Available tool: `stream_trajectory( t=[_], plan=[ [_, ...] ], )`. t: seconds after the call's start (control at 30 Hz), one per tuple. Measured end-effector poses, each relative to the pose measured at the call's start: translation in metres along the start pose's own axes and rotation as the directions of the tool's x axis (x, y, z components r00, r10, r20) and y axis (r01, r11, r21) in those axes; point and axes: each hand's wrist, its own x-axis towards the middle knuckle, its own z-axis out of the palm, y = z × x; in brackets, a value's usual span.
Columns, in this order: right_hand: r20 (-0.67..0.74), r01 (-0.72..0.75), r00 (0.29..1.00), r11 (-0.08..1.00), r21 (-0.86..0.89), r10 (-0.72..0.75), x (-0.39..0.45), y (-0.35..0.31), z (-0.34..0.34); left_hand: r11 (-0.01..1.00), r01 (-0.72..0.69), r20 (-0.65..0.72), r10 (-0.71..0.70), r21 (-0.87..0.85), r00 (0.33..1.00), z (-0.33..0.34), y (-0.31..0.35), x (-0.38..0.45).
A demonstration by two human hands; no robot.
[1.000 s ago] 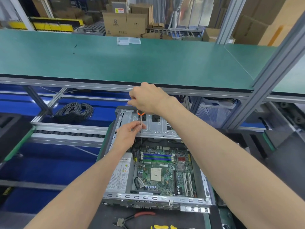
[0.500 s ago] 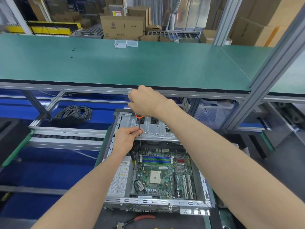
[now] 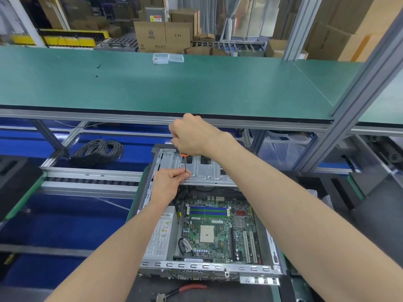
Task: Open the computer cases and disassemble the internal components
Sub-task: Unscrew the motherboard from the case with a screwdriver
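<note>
Silver sheet-metal computer case [image 3: 209,268], its lid off, is lying on the dark work surface in front of us, just below the long green-topped bench [image 3: 196,88]. We are curling our right hand [image 3: 192,136] around the handle of a slim screwdriver with an orange collar [image 3: 185,163], holding it upright over the perforated grey drive cage [image 3: 205,171] at the case's far end. Our left hand [image 3: 171,182] is pinching the steel shaft lower down, fingers closed on it. Inside the case, the green motherboard [image 3: 218,232] is sitting beside the grey power supply box [image 3: 160,234]. Red-handled pliers [image 3: 181,290] are lying at the near edge.
</note>
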Motion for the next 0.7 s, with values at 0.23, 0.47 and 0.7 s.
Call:
stream_trajectory(
  t=[0.23,0.47,0.7],
  plan=[
    [0.063,0.061,0.995,0.985,0.163,-0.072,-0.01,0.007,-0.01,1.0,0.017,0.003,-0.017,0.024,1.0,0.0,0.0,0.001],
    [-0.002,0.0,1.0,0.999,0.046,0.0,0.001,-0.001,0.001,0.999,0.025,0.005,-0.025,0.024,1.0,0.0,0.0,0.0],
    [0.067,0.078,0.994,0.984,0.158,-0.09,-0.007,0.012,-0.008,0.999,0.028,-0.002,-0.028,0.035,1.0,0.0,0.0,0.0]
  ],
)
